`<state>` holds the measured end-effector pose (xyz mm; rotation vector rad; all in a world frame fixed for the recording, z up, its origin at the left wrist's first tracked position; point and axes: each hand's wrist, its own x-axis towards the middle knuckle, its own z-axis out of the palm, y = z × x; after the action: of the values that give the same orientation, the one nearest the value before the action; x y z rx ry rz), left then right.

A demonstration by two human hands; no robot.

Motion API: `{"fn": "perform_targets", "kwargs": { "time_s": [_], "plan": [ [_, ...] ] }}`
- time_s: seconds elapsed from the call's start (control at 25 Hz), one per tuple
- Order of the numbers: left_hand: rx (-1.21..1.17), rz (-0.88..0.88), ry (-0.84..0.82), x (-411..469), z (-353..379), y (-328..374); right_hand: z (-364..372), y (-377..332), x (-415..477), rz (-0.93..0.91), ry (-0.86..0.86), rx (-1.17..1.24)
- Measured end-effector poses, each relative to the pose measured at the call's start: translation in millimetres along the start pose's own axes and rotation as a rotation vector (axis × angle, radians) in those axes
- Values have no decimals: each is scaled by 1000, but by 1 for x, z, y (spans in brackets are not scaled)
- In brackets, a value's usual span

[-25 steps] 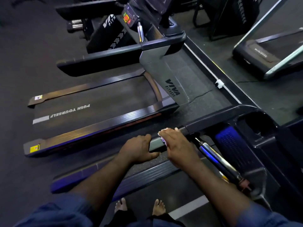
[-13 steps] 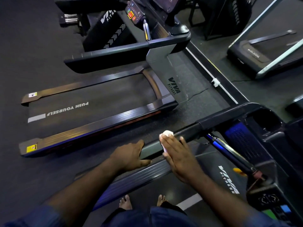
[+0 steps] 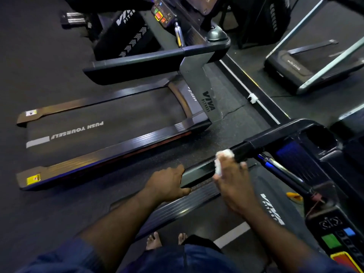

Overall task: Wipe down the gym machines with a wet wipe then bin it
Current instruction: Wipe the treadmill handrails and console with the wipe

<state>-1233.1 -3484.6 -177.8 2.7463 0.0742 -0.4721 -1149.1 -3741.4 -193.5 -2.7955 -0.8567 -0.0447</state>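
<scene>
On the treadmill handrail (image 3: 199,170), left hand (image 3: 167,183) gripping its near end, right hand (image 3: 235,186) flat-fingered, pressing the wipe (image 3: 223,155), now farther up the rail.

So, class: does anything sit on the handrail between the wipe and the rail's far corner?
Nothing visible does. The right hand presses the wipe on the handrail, and the black stretch ahead is bare. The left hand grips the near end, behind the wipe.
</scene>
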Motion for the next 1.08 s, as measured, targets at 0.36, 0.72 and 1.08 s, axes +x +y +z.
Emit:
{"fn": "perform_targets", "kwargs": {
  "time_s": [0.36,0.72,1.08],
  "plan": [
    [54,-218,52,-42,6,-9,10,-64,-20,-351,-132,-13],
    [122,-372,201,-98,16,-33,21,-122,-39,-284,-183,-5],
    [-1163,-535,212,-124,12,-93,16,-145,-11,36,-59,-43]
  ]
}}
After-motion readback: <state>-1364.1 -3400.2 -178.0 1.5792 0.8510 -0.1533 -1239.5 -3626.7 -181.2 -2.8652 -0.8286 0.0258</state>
